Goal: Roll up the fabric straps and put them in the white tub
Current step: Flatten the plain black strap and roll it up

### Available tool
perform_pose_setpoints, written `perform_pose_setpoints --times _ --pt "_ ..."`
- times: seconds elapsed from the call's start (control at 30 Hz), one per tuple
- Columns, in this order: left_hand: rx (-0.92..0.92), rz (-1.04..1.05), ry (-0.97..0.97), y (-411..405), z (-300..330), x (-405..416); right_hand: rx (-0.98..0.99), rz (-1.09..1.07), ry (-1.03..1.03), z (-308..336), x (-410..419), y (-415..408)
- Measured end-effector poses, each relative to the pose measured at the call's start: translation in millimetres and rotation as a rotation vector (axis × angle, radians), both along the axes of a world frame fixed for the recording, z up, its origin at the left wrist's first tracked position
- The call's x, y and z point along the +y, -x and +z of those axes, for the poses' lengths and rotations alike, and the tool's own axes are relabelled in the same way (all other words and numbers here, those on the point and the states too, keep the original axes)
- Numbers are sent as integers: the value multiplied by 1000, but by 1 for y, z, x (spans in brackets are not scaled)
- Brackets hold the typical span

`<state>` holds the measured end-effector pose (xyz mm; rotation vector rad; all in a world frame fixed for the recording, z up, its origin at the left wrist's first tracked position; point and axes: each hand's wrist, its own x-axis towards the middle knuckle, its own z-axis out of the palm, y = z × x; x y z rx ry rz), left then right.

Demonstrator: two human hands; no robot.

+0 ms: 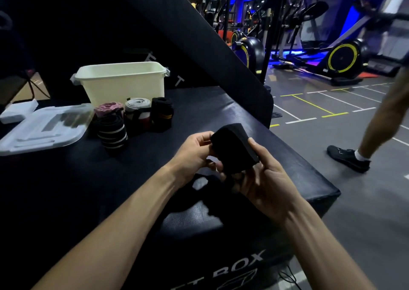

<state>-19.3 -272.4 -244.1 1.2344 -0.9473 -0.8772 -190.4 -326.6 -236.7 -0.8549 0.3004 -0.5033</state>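
Right now I see both of my bare hands raised above the near right corner of a black padded box, working one black fabric strap (pixel 234 148); my left hand (pixel 194 154) has its fingers curled against the left side of the partly rolled strap, thumb on top; my right hand (pixel 263 179) cups the roll from the right and below, thumb (pixel 254 144) pressed along its edge, the other fingers curled under it; a loose tail of the same strap hangs down from the roll toward the box top, dark against dark, so I cannot tell where it ends.

Toward the far left corner of the box top stands the white tub (pixel 120 84), open, upright; I cannot see inside it; just in front of it, touching or nearly so, stand four rolled straps in a cluster: a pink roll (pixel 108 109), a grey roll (pixel 138 110), a black roll with a yellow stripe (pixel 162 113), and nearer to me a black roll with white stripes (pixel 111 132); along the left edge lies the tub's translucent lid (pixel 44 128), flat, with a white block (pixel 18 111) just behind it.

Beyond the box, on the gym floor to the right, a person's leg and dark shoe (pixel 349 157) show, with exercise bikes (pixel 340 57) further back.
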Motion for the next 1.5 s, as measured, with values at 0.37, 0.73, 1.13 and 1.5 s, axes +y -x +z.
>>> perform_pose_setpoints --times 0.37,0.73,1.13,1.5 --pt "5 136 40 2 -5 -5 261 -536 615 -2 6 -15" --pt "-290 274 41 0 -12 -8 538 -658 1135 -2 8 -7" --pt "-190 71 97 5 1 1 335 -529 845 -2 -8 11" --pt "-185 55 13 5 -2 6 186 -133 714 -7 -21 23"
